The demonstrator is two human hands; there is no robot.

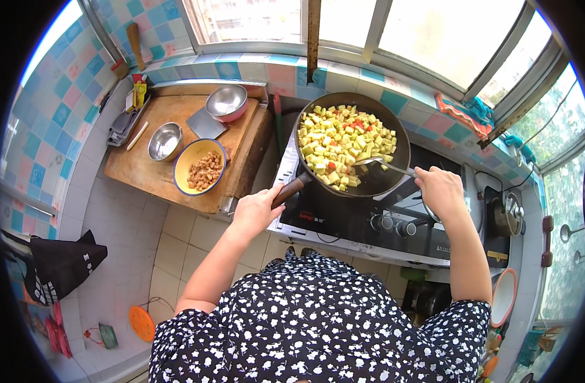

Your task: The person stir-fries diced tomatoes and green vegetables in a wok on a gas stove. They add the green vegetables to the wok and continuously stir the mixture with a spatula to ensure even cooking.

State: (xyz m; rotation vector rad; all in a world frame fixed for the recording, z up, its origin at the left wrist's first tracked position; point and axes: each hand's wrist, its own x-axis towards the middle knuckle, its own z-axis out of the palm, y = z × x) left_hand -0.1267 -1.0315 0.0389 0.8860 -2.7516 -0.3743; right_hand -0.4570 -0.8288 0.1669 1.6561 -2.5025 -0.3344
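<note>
A dark frying pan sits on the black stove, full of pale green diced vegetable with a few red bits. My left hand is wrapped round the pan's brown handle. In my right hand is the end of a metal spoon, its bowl resting among the cubes at the pan's right side. Part of the spoon's handle is hidden by my fingers. Left of the pan, a yellow-lined bowl with a blue rim holds brown chunks, perhaps marinated meat.
On the wooden cutting board stand two metal bowls, beside a cleaver. The stove has knobs along its front. A small pot stands at the right. Orange and teal cloths lie on the window ledge.
</note>
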